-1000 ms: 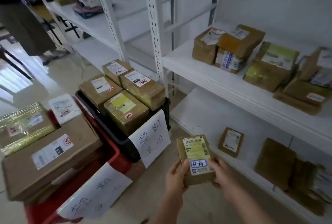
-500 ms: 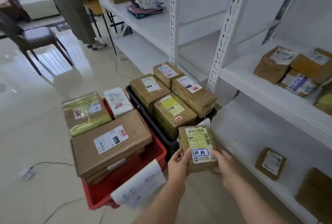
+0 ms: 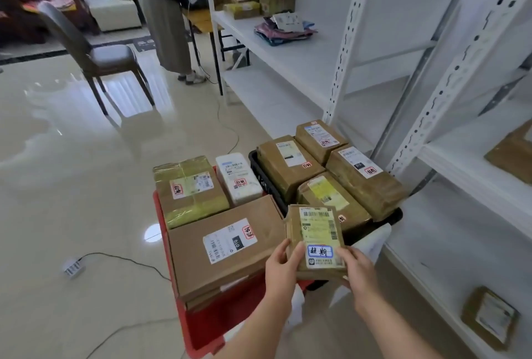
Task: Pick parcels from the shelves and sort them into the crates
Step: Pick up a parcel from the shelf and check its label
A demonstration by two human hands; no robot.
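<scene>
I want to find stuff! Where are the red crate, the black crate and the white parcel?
red crate (image 3: 218,327), head view, front wall.
black crate (image 3: 263,183), head view, left wall.
white parcel (image 3: 239,178), head view, top face.

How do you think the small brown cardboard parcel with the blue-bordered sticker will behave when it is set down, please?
The small brown cardboard parcel probably stays stiff: it keeps flat between the left hand and right hand. It seems light, held only at its near end. Flat-sided, it should not roll.
</scene>
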